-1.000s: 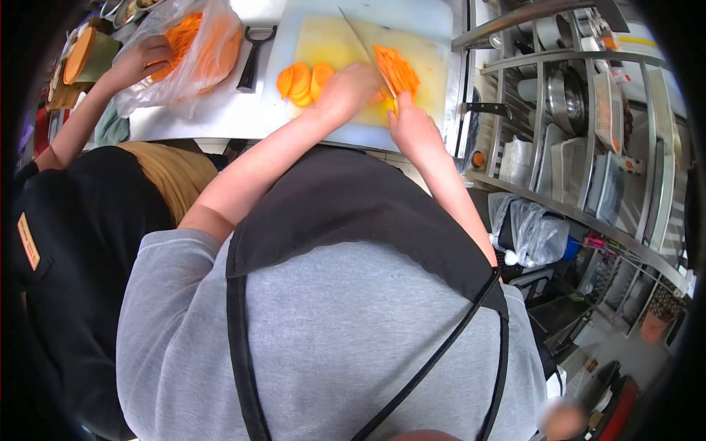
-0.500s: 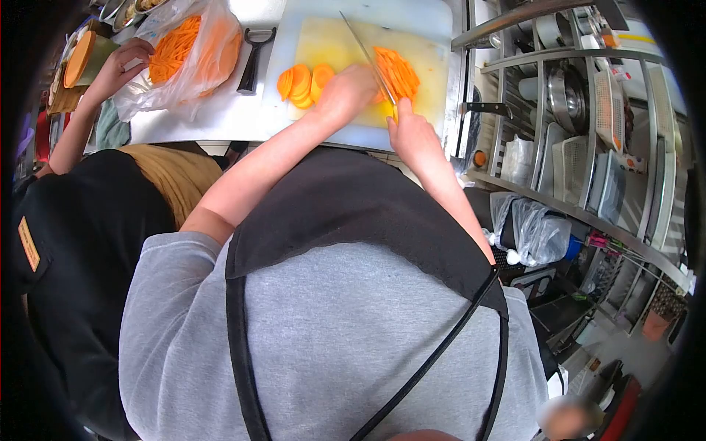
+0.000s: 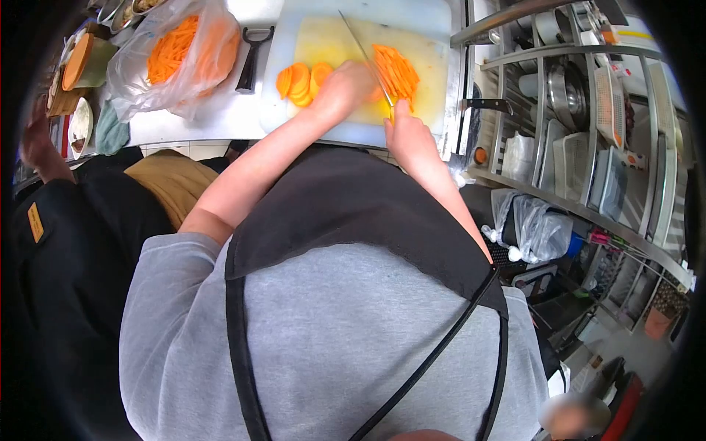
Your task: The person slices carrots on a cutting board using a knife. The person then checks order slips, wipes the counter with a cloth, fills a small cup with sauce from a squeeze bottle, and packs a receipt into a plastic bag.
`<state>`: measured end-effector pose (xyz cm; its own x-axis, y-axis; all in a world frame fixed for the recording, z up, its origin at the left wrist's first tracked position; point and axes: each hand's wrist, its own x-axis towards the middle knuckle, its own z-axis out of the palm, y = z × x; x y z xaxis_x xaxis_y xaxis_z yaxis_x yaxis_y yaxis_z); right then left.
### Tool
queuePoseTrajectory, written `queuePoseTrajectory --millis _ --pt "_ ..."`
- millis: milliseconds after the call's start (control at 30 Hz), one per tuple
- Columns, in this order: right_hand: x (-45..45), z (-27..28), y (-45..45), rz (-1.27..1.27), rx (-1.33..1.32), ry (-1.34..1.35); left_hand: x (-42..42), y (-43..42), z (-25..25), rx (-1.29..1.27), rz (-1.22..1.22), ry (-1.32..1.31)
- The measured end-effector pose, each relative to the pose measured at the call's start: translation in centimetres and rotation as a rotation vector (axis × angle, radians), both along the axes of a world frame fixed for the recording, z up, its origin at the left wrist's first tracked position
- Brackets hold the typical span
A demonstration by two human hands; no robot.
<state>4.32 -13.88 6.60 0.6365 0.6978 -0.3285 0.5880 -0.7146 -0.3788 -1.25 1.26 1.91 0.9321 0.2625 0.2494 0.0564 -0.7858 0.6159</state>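
My right hand [image 3: 410,134] grips the yellow handle of a kitchen knife [image 3: 362,51], whose blade points away from me over the cutting board [image 3: 434,33]. Curled close to the blade's left side, my left hand [image 3: 348,92] presses on carrot slices; its fingertips are mostly hidden, with a bit of orange showing between hand and blade. Cut carrot sticks [image 3: 397,72] lie in a pile to the right of the knife. Left of my left hand, round carrot slices [image 3: 299,84] overlap on the board.
A black peeler [image 3: 254,59] lies left of the board, beside a plastic bag [image 3: 129,88] with shredded carrot [image 3: 173,51]. Another knife [image 3: 487,106] sits at the counter's right edge, near a metal rack [image 3: 544,53]. A co-worker's arm [image 3: 44,151] is at far left.
The co-worker's hand has left the bag of shredded carrot and drawn back to the far left. My hands and the knife stay in nearly the same place.
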Motion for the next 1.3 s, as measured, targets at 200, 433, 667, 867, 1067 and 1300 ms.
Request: queuePoseTrajectory --millis 200,433,667,867,1067,1300 --pt "1.1 -0.6 2.0 0.009 0.026 0.012 0.0 0.2 -0.6 -0.058 -0.016 -0.074" --pt "-0.5 0.4 -0.1 -0.011 -0.015 0.002 -0.1 0.2 0.6 0.063 -0.031 -0.027" --pt "1.0 0.1 2.6 0.002 0.019 0.030 -0.3 0.1 1.8 0.023 -0.043 -0.033" --pt "-0.4 0.2 -0.1 0.010 -0.039 -0.005 -0.2 0.4 0.1 0.087 -0.039 -0.043" --pt "0.7 -1.4 1.9 0.012 0.095 -0.030 -0.2 0.2 1.3 0.048 -0.036 -0.036" --pt "-0.7 0.4 -0.2 0.003 0.000 0.006 -0.3 0.1 1.1 0.038 -0.011 -0.011"
